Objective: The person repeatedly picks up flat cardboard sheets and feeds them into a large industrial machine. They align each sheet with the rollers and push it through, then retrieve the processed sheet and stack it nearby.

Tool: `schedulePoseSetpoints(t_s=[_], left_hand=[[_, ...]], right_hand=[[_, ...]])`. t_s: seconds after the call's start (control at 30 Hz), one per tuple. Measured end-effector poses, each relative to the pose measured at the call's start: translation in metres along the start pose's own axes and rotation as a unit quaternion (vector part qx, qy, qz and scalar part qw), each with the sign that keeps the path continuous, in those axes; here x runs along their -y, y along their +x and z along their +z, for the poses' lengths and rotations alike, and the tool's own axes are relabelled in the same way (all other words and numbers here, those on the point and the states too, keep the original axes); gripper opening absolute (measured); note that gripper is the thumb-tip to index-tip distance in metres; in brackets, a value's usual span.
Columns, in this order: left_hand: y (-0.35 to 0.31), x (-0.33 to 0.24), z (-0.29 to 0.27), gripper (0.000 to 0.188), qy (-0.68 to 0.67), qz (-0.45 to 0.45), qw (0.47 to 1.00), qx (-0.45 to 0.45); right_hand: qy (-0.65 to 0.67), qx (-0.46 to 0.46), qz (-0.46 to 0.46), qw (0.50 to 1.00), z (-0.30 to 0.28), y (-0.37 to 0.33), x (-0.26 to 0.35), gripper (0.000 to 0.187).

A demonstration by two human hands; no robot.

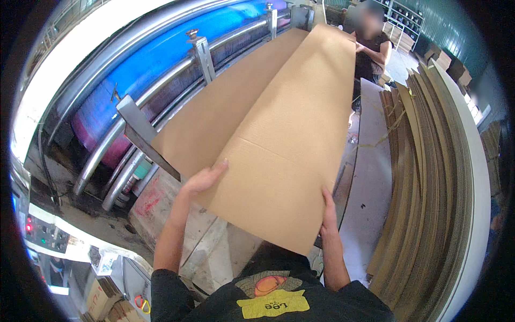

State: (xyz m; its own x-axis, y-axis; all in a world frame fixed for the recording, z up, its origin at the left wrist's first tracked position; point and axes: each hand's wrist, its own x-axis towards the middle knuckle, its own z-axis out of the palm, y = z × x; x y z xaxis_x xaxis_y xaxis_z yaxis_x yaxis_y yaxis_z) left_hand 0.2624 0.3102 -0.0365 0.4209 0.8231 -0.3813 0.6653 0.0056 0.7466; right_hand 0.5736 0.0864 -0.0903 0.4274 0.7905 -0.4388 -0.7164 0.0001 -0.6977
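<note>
- Left hand (204, 178): fingers laid flat and together on the upper face of the cardboard sheet (289, 134) at its near left edge; whether the thumb curls under the edge cannot be told
- Right hand (328, 212): clasped on the near right edge of the same sheet, fingers stretched along the top face; the thumb is hidden
- Cardboard sheet: long, plain brown, creased across and lengthwise; it runs from the near corner just in front of the person's chest to the far end of the scene, raised and tilted, its left part resting over the machine's rails
- Second person (371, 43): stands at the far end of the sheet in a dark sleeveless top, one arm bent toward the sheet's far corner
- Machine (155, 64): to the left, with a large blue and magenta roller behind curved steel rails and upright metal brackets (201, 51)
- Control panel (45, 233): near left, with small red and green lights
- Stack of cardboard sheets (429, 177): to the right, many brown sheets standing on edge, leaning, well apart from both hands
- Grey floor strip (370, 182): lies between the held sheet and the stack
</note>
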Motion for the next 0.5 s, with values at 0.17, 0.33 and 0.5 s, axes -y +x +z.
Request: schedulePoseSetpoints(t_s=[0.17,0.33,0.5], left_hand=[[0.032,0.011,-0.039,0.089,-0.016,0.075,0.996,-0.053],[0.062,0.012,-0.067,0.085,-0.054,-0.024,0.998,0.033],[0.083,0.029,-0.087,0.087,-0.051,-0.056,0.997,0.035]], right_hand=[[0.014,0.043,-0.007,0.999,0.042,0.046,-0.013,0.056],[0.038,0.071,0.021,0.997,0.059,0.083,-0.023,0.055],[0.011,0.034,0.012,0.999,0.082,0.1,-0.041,0.054]])
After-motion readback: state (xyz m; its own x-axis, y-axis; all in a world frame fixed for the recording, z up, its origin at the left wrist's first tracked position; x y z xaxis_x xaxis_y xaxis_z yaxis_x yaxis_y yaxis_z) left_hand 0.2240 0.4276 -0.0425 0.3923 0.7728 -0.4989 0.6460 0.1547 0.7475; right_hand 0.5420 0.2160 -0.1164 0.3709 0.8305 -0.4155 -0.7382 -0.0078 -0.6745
